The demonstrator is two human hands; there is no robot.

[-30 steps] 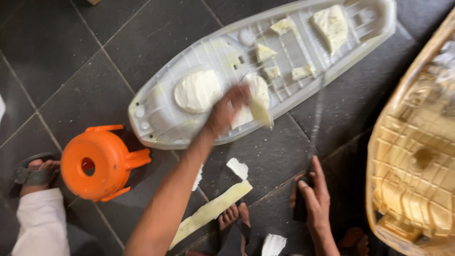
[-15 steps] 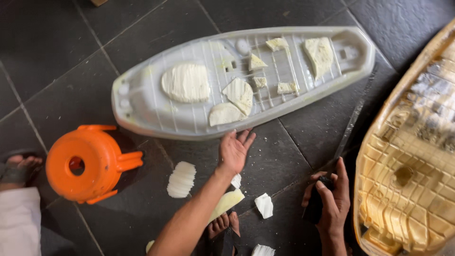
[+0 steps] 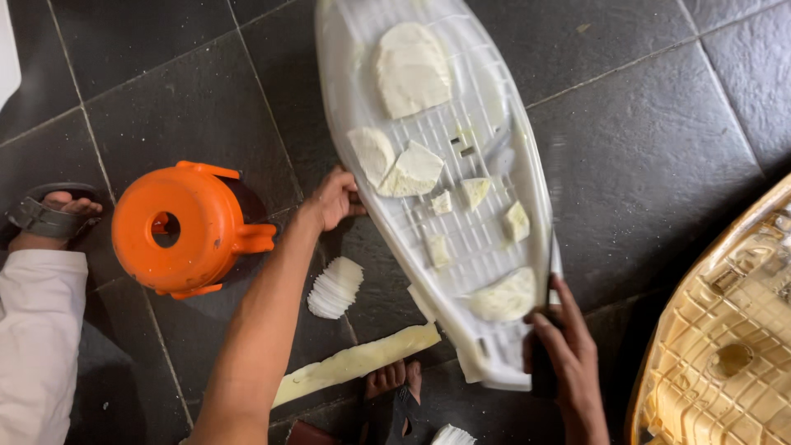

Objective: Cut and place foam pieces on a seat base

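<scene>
A long white plastic shell point(image 3: 494, 247), ribbed inside like a shallow tray, lies open side up on the dark tiled floor point(image 3: 659, 148). It holds several pale foam pieces: a large rounded pad point(image 3: 412, 70) near its upper end, two wedge-shaped pieces point(image 3: 395, 161) at the middle, a few small scraps point(image 3: 474, 191) below them, and another rounded pad point(image 3: 504, 297) near the lower end. Its long axis runs from the top of the view down towards the right, with the narrower squared end pointing down at the person.

The left hand point(image 3: 334, 198) grips the shell's left rim, fingers curled over the edge. The right hand point(image 3: 560, 350) is closed on the lower right edge, and seems also to hold a dark, thin tool there, though blur makes that unclear.

Just left of the shell stands an orange plastic stool point(image 3: 185, 229) with a hole in its top. Between the stool and the shell, a small ribbed white foam piece point(image 3: 335, 287) lies on the floor, and a long pale foam strip point(image 3: 358, 363) lies below it near the person's bare toes point(image 3: 394, 379). At the right edge sits a second, yellowish ribbed shell point(image 3: 725, 346). At the far left, another person's sandalled foot point(image 3: 49, 216) and pale trouser leg point(image 3: 37, 346) show.
</scene>
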